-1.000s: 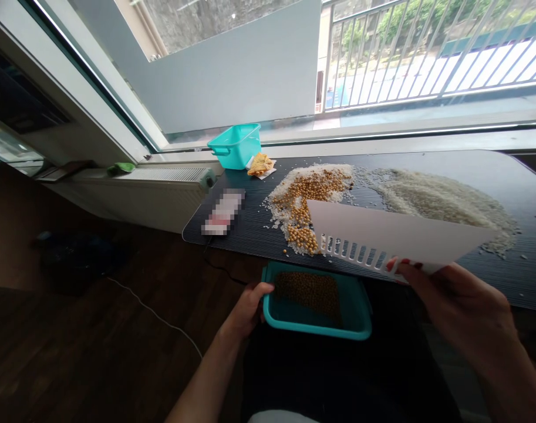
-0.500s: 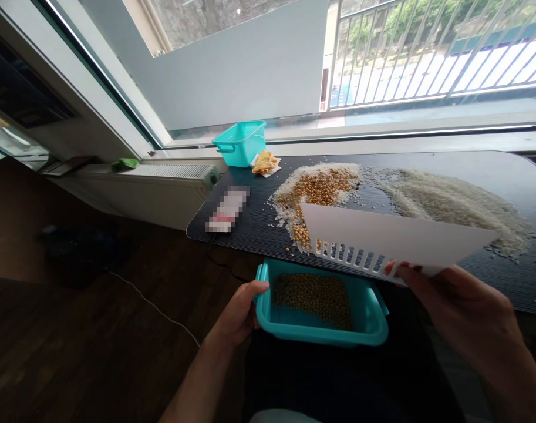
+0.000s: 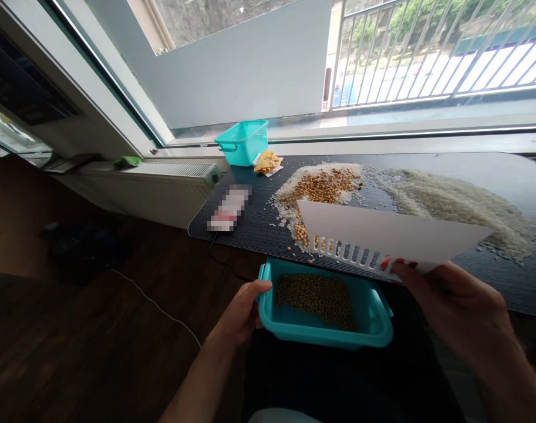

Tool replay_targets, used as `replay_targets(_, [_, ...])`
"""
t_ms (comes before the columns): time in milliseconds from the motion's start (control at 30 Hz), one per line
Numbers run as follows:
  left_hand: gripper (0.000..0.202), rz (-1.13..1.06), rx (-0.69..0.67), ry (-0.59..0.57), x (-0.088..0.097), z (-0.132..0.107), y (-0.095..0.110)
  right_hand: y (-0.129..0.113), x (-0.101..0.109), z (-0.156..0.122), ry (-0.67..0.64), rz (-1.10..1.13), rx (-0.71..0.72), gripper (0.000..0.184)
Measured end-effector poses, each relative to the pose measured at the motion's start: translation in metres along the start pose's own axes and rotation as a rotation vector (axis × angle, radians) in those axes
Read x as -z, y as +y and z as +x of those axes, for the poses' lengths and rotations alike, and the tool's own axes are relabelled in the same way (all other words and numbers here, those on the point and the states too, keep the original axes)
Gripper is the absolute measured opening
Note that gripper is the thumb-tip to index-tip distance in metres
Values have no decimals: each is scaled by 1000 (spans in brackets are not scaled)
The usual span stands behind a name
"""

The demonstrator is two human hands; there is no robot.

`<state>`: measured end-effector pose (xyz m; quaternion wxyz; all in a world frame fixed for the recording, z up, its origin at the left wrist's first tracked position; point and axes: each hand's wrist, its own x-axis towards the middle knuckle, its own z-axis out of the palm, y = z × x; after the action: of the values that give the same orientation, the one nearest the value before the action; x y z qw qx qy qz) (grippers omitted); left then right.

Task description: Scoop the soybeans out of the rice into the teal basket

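My left hand point(image 3: 245, 308) is closed on the left end of a turquoise plastic bin point(image 3: 329, 336), held just below the table's front edge. Brownish-yellow beans point(image 3: 316, 296) cover much of the bin's floor. In my right hand point(image 3: 452, 299) is a white sheet with a row of slots cut along its lower edge, like a comb point(image 3: 382, 232); my fingers grip it near its lower right. The sheet stands tilted over the table's front part. Its left end is by a pile of golden beans point(image 3: 323, 187) mixed with white rice point(image 3: 303, 174), partly hidden behind it.
A larger heap of rice point(image 3: 457, 202) spreads over the right of the dark table point(image 3: 268, 200). Behind on the left are another turquoise bin point(image 3: 245, 144) and a yellow crumpled piece point(image 3: 268, 161) on white paper. A blurred phone-like object point(image 3: 229, 208) with a cable lies at the left.
The slotted white sheet has shifted slightly left in my right hand. A bean or two more lie near the table's front edge. My left hand keeps its hold on the bin.
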<state>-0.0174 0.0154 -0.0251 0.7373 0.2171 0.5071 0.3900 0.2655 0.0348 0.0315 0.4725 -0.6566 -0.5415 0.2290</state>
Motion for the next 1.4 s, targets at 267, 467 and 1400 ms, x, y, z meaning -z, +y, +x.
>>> replay_targets(267, [35,33,-52,17,-2,-2,3,-7,-32,15,-137,59,134,24])
replay_targets(467, [34,57,-81,35,3,-4,5,-7,-40,15,-214,40,168,24])
replay_targets(1400, [29,-22,20,59,-3,-6,-3,19,3,-5,35,-36,-84,32])
